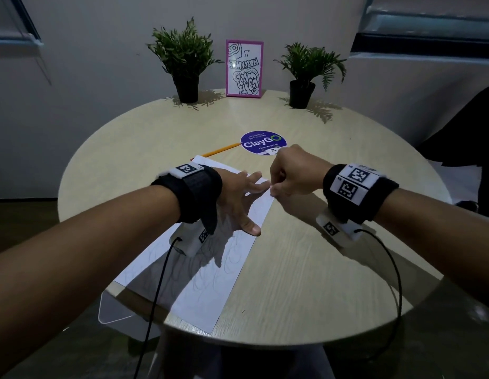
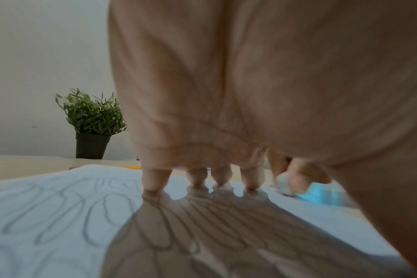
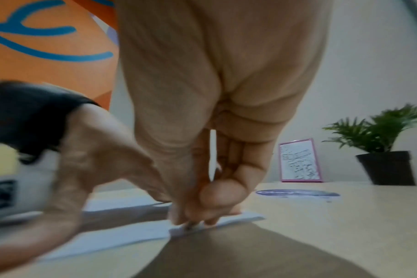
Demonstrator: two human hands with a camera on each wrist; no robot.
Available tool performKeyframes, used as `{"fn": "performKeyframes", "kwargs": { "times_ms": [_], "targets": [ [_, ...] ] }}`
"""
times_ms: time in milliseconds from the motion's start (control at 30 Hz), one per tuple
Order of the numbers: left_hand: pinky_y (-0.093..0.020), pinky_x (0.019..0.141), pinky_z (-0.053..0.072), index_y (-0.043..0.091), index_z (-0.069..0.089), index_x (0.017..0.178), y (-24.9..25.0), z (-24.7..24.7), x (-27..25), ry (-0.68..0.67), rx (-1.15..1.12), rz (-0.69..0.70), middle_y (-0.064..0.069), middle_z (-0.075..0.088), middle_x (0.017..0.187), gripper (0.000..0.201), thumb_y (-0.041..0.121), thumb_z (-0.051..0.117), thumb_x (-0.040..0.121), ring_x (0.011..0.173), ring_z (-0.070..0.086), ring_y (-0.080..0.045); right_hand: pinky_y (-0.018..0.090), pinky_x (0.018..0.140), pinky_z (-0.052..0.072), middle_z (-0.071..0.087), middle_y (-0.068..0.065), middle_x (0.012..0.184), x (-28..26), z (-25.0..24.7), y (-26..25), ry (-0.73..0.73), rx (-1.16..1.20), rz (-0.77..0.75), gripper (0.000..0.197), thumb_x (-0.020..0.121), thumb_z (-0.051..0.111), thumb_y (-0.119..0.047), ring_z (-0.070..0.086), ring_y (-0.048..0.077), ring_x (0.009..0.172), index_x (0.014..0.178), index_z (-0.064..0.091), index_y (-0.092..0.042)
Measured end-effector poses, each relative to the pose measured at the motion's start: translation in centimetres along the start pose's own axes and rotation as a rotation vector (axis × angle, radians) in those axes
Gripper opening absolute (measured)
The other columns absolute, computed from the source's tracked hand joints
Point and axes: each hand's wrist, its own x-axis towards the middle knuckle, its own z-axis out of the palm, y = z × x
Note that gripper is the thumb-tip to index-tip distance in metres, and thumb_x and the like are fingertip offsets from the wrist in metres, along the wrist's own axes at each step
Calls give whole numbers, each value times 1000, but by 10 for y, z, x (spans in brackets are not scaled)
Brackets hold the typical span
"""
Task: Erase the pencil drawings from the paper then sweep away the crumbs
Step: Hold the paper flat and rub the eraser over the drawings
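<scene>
Mid-frame on the table (image 1: 319, 269), the paper (image 1: 210, 283) looks thin and apt to crumple, so the left hand (image 1: 235, 203) pins it with splayed fingers while the right hand (image 1: 295, 173) pinches a small eraser (image 2: 283, 183) at its far edge.

Looks like an office pantry or break corner: a round pale wood-grain table (image 1: 306, 269) wears a blue circular "ClayGO – Clean as you go" sticker (image 1: 263, 142), two small potted green plants (image 1: 184, 61) flank a pink-framed doodle sign (image 1: 244, 69), plain grey wall behind.
</scene>
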Motion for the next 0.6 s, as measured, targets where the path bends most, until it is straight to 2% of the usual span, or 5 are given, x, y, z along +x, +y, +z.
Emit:
{"fn": "performKeyframes", "kwargs": {
  "times_ms": [133, 333, 400, 500, 600],
  "targets": [
    [-45, 121, 11, 44, 5, 156, 4, -3, -7, 11, -48, -1, 5, -13, 166, 102, 63, 69, 79, 153, -7, -19, 20, 57, 48, 68, -9, 55, -11, 5, -15, -140, 53, -111, 16, 80, 81, -28, 63, 5, 56, 66, 74, -22],
    [-48, 123, 14, 39, -10, 157, 0, 3, 1, 22, -5, 2, 12, -13, 165, 116, 69, 69, 76, 153, -10, -15, 25, 59, 43, 69, -2, 59, 9, -4, 15, 36, -55, 30, 18, 79, 81, -27, 62, 10, 60, 67, 77, -15],
    [-48, 123, 12, 38, -7, 157, 0, 1, 0, 14, -9, -3, 11, -16, 165, 115, 68, 70, 76, 152, -11, -15, 27, 56, 44, 69, 1, 60, 5, 0, 6, 22, -50, -33, 14, 78, 80, -23, 62, 16, 60, 70, 77, -11],
    [-48, 121, 13, 37, 1, 158, 1, -1, -2, 9, -18, -3, 7, -14, 166, 108, 66, 69, 78, 153, -8, -19, 23, 54, 47, 69, -3, 59, -7, 6, -8, -95, -30, -124, 15, 79, 80, -26, 63, 11, 56, 70, 77, -15],
    [-48, 122, 14, 35, -6, 158, 2, 0, -1, 22, 13, 13, 10, -11, 166, 114, 66, 69, 78, 153, -8, -16, 19, 53, 40, 64, -7, 57, -4, -2, 3, 25, -87, -97, 16, 81, 78, -23, 56, 5, 53, 69, 76, -13]
  ]
}}
